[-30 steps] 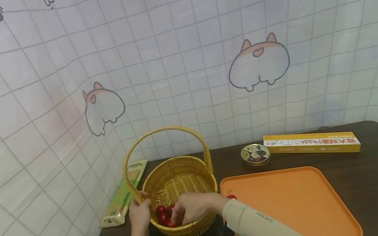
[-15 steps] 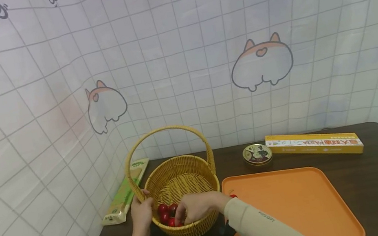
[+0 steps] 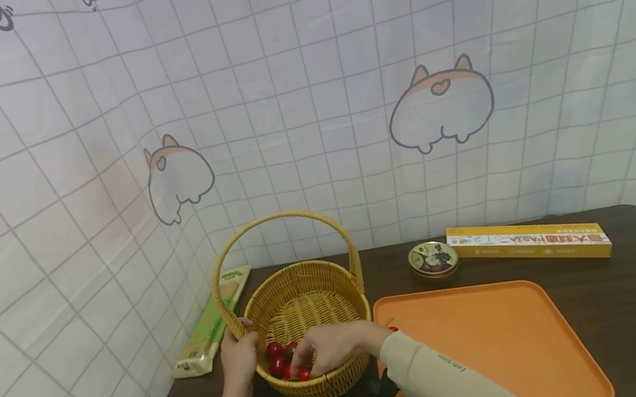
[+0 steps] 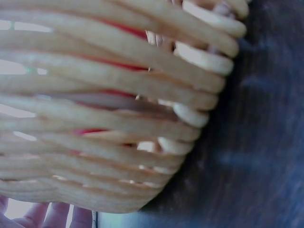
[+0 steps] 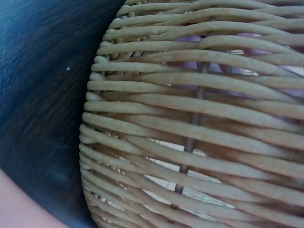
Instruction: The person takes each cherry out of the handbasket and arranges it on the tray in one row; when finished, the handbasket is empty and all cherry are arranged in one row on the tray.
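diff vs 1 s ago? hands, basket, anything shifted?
Little changed. The right hand stays inside the basket among the tomatoes, its fingers shifted slightly; whether it has a grip on one cannot be told. One more tomato shows by its fingertips. The left hand keeps holding the basket's rim. Tray, tin and yellow box are unmoved; the camera shifted slightly.

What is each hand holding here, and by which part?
The left hand grips the wicker basket by its near-left rim. The right hand reaches in among the cherry tomatoes; whether it pinches one cannot be told.
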### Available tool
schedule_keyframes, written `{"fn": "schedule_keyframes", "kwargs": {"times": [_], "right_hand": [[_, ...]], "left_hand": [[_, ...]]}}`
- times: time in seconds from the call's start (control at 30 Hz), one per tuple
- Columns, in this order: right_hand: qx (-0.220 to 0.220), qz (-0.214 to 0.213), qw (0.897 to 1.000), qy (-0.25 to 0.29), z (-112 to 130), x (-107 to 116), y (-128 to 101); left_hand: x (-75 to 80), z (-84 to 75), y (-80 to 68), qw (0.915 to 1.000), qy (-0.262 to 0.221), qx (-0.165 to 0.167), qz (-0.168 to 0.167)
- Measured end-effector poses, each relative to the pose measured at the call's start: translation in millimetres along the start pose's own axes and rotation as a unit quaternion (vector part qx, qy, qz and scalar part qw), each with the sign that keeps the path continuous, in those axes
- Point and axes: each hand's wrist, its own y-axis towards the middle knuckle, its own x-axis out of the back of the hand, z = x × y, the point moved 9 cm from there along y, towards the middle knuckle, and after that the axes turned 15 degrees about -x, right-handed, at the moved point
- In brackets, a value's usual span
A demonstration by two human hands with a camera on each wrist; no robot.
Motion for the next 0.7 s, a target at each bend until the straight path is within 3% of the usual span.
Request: {"fn": "schedule_keyframes", "kwargs": {"times": [0.27, 0.5, 0.7], "right_hand": [[0.0, -0.14, 0.988, -0.059, 4, 17, -13], [0.021, -0.199, 0.98, -0.02, 3, 34, -35], [0.006, -0.238, 0.971, 0.009, -13, 48, -49]], "left_hand": [[0.3, -1.8, -1.4, 1.0, 0.001, 0.006, 0.004], [-0.4, -2.1, -1.4, 1.0, -0.002, 0.005, 0.004], [1.1, -2.1, -1.0, 1.0, -0.005, 0.004, 0.002]]}}
